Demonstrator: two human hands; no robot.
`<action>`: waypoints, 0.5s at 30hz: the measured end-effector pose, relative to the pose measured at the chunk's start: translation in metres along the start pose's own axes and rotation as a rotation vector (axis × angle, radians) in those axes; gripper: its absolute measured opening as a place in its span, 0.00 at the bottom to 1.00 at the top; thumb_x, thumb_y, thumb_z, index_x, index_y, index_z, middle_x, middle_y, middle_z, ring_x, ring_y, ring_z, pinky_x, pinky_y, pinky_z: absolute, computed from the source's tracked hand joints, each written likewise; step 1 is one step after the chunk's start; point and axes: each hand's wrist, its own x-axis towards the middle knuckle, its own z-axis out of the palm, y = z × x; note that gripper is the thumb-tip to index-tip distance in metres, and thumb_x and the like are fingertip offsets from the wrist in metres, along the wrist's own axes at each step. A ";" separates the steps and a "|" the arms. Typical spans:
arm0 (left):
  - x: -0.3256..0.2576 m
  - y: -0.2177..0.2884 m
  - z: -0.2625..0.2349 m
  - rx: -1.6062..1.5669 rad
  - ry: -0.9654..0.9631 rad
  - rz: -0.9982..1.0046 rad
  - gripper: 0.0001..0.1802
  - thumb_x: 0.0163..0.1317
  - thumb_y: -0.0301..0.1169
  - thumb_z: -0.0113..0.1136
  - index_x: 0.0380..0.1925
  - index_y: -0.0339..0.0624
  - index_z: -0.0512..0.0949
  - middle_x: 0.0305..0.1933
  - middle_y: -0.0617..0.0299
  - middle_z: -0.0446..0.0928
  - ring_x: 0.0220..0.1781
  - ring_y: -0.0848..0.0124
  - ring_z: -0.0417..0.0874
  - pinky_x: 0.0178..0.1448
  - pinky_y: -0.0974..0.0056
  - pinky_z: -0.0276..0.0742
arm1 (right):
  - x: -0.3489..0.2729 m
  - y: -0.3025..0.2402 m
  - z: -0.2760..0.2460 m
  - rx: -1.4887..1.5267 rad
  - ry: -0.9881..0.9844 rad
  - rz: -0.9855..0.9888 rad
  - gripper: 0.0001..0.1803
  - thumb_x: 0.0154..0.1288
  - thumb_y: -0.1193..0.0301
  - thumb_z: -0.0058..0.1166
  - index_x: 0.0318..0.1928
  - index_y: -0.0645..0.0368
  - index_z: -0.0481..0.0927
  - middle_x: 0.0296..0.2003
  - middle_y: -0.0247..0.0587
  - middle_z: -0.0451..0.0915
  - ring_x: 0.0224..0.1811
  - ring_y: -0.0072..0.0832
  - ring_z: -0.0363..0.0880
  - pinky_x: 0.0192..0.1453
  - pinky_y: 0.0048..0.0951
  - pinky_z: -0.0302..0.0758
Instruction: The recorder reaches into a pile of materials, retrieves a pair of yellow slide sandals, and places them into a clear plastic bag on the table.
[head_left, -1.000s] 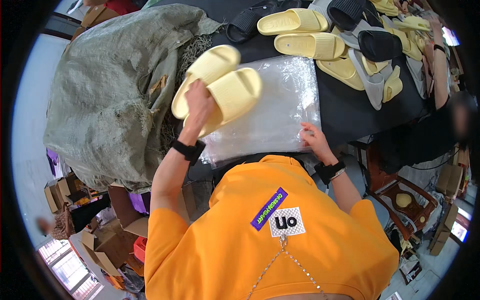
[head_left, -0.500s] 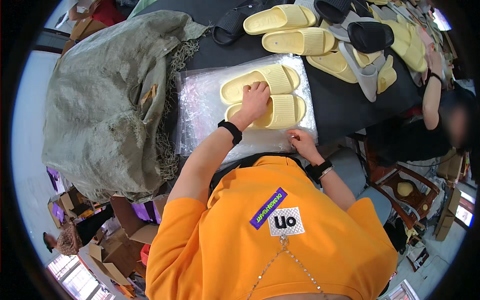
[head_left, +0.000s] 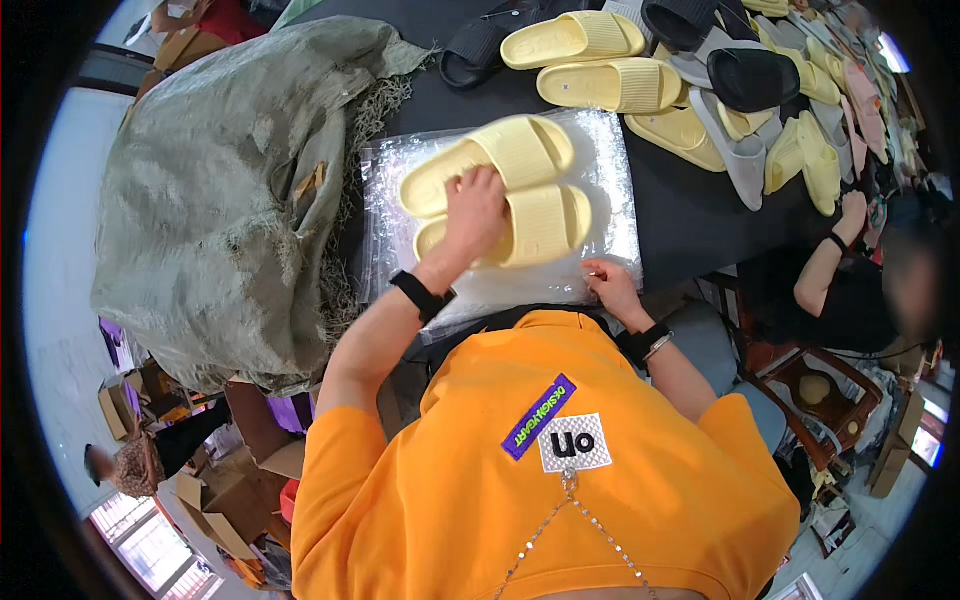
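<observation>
A pair of yellow slide slippers, the far one and the near one, is held side by side over a stack of clear plastic bags. My left hand is closed on their inner edges where the two meet, its fingertips hidden between them. At the near right corner of the stack, my right hand pinches the bag edge between thumb and fingers.
Loose yellow slides, black slides and grey slides lie jumbled at the back right of the black table. A bulky grey-green woven sack stands on the left. Another person's arm reaches in at the right, beside a wooden chair.
My left hand has drawn the pair of slides left across the bags, and the pair is now slightly tilted. My right hand stays at the bag corner. The other person's arm has come lower.
</observation>
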 end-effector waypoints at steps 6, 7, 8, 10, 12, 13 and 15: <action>-0.055 0.007 0.038 -0.041 -0.168 0.043 0.16 0.48 0.31 0.53 0.38 0.38 0.71 0.48 0.54 0.69 0.56 0.60 0.65 0.56 0.50 0.57 | 0.006 0.006 0.002 0.075 -0.016 -0.001 0.14 0.54 0.77 0.50 0.43 0.64 0.77 0.24 0.37 0.76 0.23 0.22 0.72 0.29 0.24 0.70; -0.058 -0.004 0.039 -0.015 -0.111 0.052 0.15 0.48 0.30 0.53 0.38 0.38 0.70 0.48 0.55 0.69 0.57 0.61 0.65 0.56 0.50 0.57 | 0.004 -0.002 -0.001 0.113 -0.035 0.065 0.14 0.54 0.77 0.49 0.43 0.65 0.77 0.23 0.35 0.75 0.23 0.20 0.71 0.28 0.22 0.69; -0.062 -0.017 0.039 0.012 -0.050 0.064 0.15 0.48 0.29 0.53 0.38 0.39 0.70 0.49 0.55 0.68 0.58 0.61 0.65 0.56 0.51 0.56 | 0.002 -0.004 -0.003 0.083 -0.031 0.012 0.14 0.54 0.78 0.49 0.42 0.66 0.76 0.21 0.31 0.73 0.23 0.17 0.70 0.28 0.21 0.68; -0.070 -0.047 0.037 0.028 -0.075 -0.045 0.17 0.46 0.26 0.54 0.40 0.40 0.68 0.51 0.55 0.68 0.59 0.61 0.64 0.57 0.50 0.56 | 0.001 0.003 -0.005 0.107 -0.030 0.001 0.13 0.54 0.78 0.48 0.42 0.65 0.76 0.22 0.31 0.74 0.23 0.17 0.70 0.28 0.21 0.68; -0.084 -0.081 0.032 0.112 -0.075 -0.177 0.18 0.46 0.26 0.53 0.41 0.39 0.68 0.51 0.53 0.67 0.59 0.59 0.64 0.57 0.50 0.56 | 0.002 0.002 -0.004 0.136 -0.038 -0.012 0.13 0.55 0.78 0.48 0.42 0.65 0.76 0.22 0.31 0.74 0.24 0.17 0.70 0.29 0.21 0.68; -0.090 -0.097 0.032 0.098 -0.062 -0.295 0.18 0.46 0.27 0.53 0.41 0.38 0.69 0.50 0.53 0.67 0.58 0.57 0.64 0.57 0.49 0.55 | 0.000 -0.004 -0.005 0.144 -0.048 -0.003 0.13 0.56 0.78 0.48 0.43 0.64 0.76 0.23 0.29 0.73 0.24 0.15 0.69 0.29 0.18 0.67; -0.097 -0.128 0.026 0.071 -0.115 -0.520 0.18 0.49 0.28 0.52 0.42 0.37 0.69 0.49 0.52 0.68 0.56 0.54 0.65 0.55 0.47 0.59 | -0.003 -0.014 -0.009 0.154 -0.058 0.002 0.13 0.57 0.78 0.48 0.45 0.64 0.76 0.24 0.27 0.71 0.25 0.14 0.67 0.29 0.16 0.65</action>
